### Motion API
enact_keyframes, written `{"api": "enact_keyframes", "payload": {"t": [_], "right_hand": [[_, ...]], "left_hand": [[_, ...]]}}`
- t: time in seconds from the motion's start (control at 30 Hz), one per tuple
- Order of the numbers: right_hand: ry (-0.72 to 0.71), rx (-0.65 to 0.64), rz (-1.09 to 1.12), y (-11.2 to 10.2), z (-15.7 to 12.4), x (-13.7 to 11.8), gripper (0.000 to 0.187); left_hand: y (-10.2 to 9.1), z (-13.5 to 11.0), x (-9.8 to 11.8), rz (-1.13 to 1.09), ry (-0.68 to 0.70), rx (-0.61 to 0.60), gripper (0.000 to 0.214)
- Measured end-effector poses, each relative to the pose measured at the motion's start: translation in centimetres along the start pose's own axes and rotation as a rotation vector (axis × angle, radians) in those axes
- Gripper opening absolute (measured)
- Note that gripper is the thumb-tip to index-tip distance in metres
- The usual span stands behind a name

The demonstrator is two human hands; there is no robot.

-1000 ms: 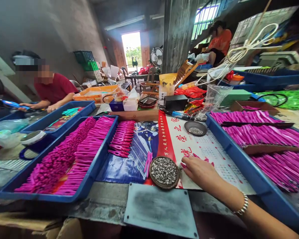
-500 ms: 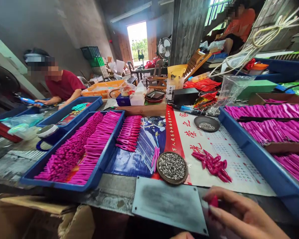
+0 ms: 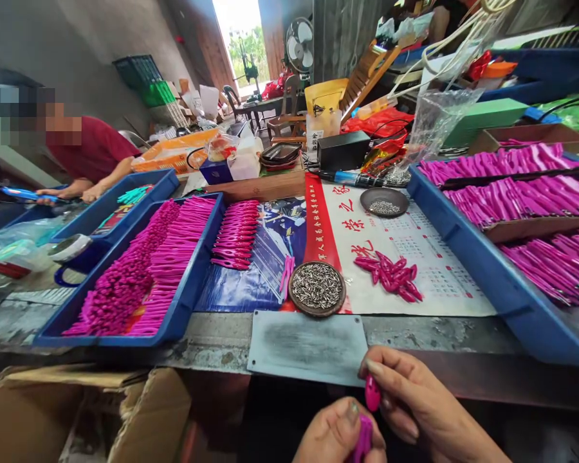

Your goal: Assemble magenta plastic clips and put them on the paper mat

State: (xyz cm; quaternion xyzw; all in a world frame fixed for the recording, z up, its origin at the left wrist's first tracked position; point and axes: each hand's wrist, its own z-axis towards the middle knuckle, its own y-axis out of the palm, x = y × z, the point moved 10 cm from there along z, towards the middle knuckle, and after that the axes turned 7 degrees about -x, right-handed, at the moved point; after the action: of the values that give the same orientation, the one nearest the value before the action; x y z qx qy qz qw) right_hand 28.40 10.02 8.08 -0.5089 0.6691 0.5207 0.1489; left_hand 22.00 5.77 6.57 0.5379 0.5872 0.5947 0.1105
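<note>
Cluttered workshop bench (image 3: 444, 331); blue trays L & R full of magenta parts.

R hand (image 3: 415, 405) pinches one pink piece (image 3: 372, 392) betw thumb & forefinger, below the bench edge. L hand (image 3: 338, 434) grips a second pink piece (image 3: 364, 440) close by, likely for mating.

Loose pile (image 3: 390, 273) and dish of metal bits (image 3: 317, 287) lie w/in reach.

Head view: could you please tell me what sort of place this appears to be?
Probably a small assembly workshop: blue trays packed with pink plastic parts, a dish of small metal pieces, and another person working nearby.
</note>
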Motion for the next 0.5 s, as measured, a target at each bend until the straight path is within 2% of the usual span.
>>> {"api": "enact_keyframes", "payload": {"t": [0.13, 0.33, 0.5], "right_hand": [[0.003, -0.02, 0.003, 0.1, -0.1, 0.2, 0.049], [-0.01, -0.043, 0.037, 0.7, -0.6, 0.7, 0.045], [-0.079, -0.016, 0.039, 0.8, -1.3, 0.1, 0.041]], "left_hand": [[0.2, 0.5, -0.6, -0.037, 0.001, -0.021, 0.048], [0.6, 0.2, -0.7, -0.078, -0.02, 0.087, 0.047], [1.6, -0.6, -0.7, -0.163, -0.028, 0.087, 0.04]]}}
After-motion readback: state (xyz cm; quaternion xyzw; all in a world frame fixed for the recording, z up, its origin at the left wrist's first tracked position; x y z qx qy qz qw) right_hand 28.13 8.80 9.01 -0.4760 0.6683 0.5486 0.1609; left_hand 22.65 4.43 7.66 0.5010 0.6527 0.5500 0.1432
